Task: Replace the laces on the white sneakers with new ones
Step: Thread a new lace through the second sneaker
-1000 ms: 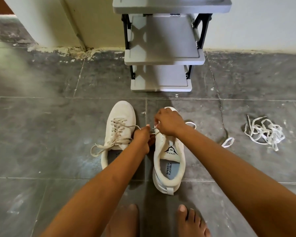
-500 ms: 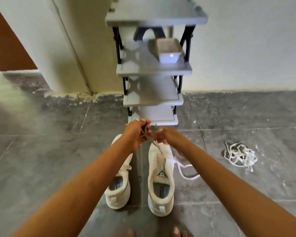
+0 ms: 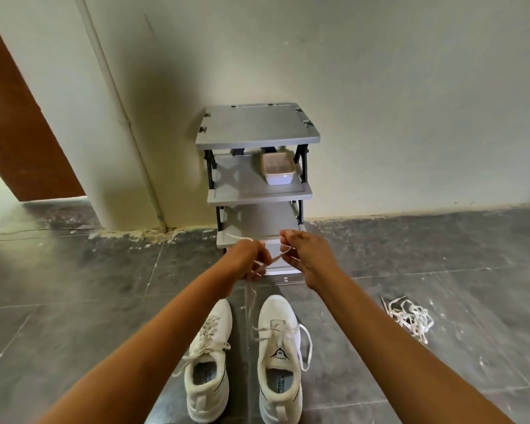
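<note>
Two white sneakers stand side by side on the grey floor tiles. The left sneaker (image 3: 207, 365) is fully laced with a cream lace. From the right sneaker (image 3: 278, 356) a cream lace (image 3: 249, 304) runs straight up, pulled taut. My left hand (image 3: 248, 261) grips this lace high above the shoes. My right hand (image 3: 303, 251) pinches the lace's free end close beside it. A white lace loop hangs off the right sneaker's outer side.
A grey shelf rack (image 3: 257, 166) stands against the wall behind my hands, with a white dish (image 3: 278, 170) on its second shelf. A heap of loose white laces (image 3: 410, 316) lies on the floor to the right. A brown door (image 3: 16, 130) is at the far left.
Both hands have risen well above the shoes, drawing the lace out of the right sneaker. My head has tilted up, so more wall and the rack's top show.
</note>
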The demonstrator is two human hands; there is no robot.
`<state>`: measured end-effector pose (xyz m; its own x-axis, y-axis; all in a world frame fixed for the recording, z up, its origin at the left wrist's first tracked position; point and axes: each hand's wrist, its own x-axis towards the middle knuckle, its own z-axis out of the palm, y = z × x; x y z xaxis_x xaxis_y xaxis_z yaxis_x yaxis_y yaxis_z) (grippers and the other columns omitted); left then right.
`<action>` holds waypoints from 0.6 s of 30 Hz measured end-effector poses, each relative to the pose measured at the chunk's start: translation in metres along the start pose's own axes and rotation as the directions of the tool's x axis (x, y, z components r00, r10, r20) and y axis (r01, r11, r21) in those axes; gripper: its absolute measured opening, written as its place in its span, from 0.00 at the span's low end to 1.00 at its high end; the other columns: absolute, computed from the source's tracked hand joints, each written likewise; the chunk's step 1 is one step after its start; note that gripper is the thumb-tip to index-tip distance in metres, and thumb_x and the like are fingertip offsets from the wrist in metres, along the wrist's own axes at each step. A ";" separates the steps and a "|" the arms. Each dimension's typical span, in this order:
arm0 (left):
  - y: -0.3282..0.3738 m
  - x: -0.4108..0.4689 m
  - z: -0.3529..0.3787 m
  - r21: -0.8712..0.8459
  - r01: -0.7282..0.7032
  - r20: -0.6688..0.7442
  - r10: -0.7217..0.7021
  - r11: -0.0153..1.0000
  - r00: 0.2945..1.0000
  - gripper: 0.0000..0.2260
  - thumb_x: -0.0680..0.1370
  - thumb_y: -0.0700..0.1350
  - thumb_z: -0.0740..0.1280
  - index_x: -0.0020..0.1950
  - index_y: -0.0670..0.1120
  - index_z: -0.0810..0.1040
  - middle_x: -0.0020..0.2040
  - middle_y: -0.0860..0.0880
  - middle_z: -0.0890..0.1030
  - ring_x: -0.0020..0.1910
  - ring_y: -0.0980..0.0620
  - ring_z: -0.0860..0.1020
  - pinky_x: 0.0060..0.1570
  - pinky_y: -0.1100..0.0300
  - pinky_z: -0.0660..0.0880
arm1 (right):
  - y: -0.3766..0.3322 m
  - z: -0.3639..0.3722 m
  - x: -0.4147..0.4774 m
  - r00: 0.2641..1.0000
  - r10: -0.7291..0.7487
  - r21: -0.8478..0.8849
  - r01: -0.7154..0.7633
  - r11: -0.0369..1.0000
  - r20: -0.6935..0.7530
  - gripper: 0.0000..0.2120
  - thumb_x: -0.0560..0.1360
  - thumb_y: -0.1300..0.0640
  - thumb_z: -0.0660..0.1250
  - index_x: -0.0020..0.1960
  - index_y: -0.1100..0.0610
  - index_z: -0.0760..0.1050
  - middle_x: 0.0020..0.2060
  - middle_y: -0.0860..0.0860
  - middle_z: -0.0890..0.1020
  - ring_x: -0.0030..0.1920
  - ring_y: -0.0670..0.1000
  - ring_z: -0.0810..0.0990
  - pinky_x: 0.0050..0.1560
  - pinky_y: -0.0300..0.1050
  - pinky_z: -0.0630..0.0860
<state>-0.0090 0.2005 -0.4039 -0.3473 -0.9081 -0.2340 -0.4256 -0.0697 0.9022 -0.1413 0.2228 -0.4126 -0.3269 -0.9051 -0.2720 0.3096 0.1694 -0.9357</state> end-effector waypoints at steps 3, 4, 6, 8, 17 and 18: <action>-0.015 0.005 0.003 0.173 -0.081 -0.071 0.094 0.982 0.993 0.13 0.81 0.38 0.55 0.43 0.43 0.78 0.45 0.47 0.78 0.44 0.51 0.75 0.47 0.58 0.72 | 0.010 -0.004 0.000 0.999 0.014 -0.020 -0.015 1.000 -0.040 0.08 0.78 0.61 0.63 0.53 0.63 0.78 0.34 0.53 0.75 0.34 0.47 0.73 0.39 0.39 0.77; -0.017 0.005 0.004 0.151 -0.092 -0.080 0.105 0.984 0.991 0.12 0.81 0.37 0.55 0.46 0.44 0.77 0.43 0.47 0.78 0.41 0.52 0.74 0.46 0.58 0.73 | 0.012 -0.004 0.002 0.998 0.031 -0.018 -0.032 0.999 -0.048 0.08 0.77 0.62 0.64 0.53 0.63 0.78 0.33 0.53 0.75 0.33 0.47 0.73 0.37 0.38 0.76; -0.016 0.008 0.006 0.080 -0.102 -0.098 0.110 0.992 0.989 0.10 0.81 0.37 0.55 0.51 0.44 0.76 0.38 0.48 0.74 0.34 0.54 0.71 0.36 0.61 0.70 | 0.013 -0.002 0.005 0.997 0.065 -0.028 -0.066 0.997 -0.050 0.06 0.77 0.62 0.64 0.50 0.63 0.77 0.33 0.53 0.77 0.32 0.47 0.74 0.35 0.38 0.76; -0.012 0.011 0.005 0.014 -0.058 -0.090 0.059 0.998 0.994 0.09 0.81 0.43 0.56 0.57 0.45 0.73 0.36 0.50 0.70 0.30 0.55 0.66 0.29 0.63 0.64 | 0.016 0.001 0.007 0.995 0.093 -0.052 -0.094 0.994 -0.036 0.06 0.78 0.62 0.63 0.49 0.64 0.77 0.33 0.54 0.78 0.32 0.47 0.76 0.35 0.37 0.77; -0.025 0.011 -0.001 -0.282 -0.059 -0.103 0.031 0.958 0.994 0.11 0.81 0.42 0.59 0.46 0.44 0.80 0.34 0.49 0.77 0.30 0.56 0.71 0.31 0.66 0.72 | 0.024 0.001 0.009 0.998 0.051 -0.047 -0.053 0.998 -0.032 0.02 0.76 0.62 0.66 0.47 0.61 0.75 0.38 0.54 0.80 0.37 0.48 0.78 0.46 0.44 0.77; -0.025 0.010 -0.002 -0.334 -0.046 -0.093 0.016 0.941 0.996 0.09 0.81 0.41 0.60 0.48 0.42 0.80 0.35 0.49 0.79 0.31 0.55 0.74 0.33 0.66 0.74 | 0.025 0.002 0.008 0.998 0.060 -0.042 -0.061 0.997 -0.027 0.02 0.76 0.62 0.67 0.46 0.61 0.75 0.37 0.54 0.79 0.37 0.48 0.77 0.47 0.44 0.76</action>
<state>-0.0006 0.1923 -0.4284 -0.2749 -0.9435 -0.1852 -0.1052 -0.1620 0.9812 -0.1342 0.2186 -0.4375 -0.3320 -0.8822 -0.3340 0.2915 0.2408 -0.9258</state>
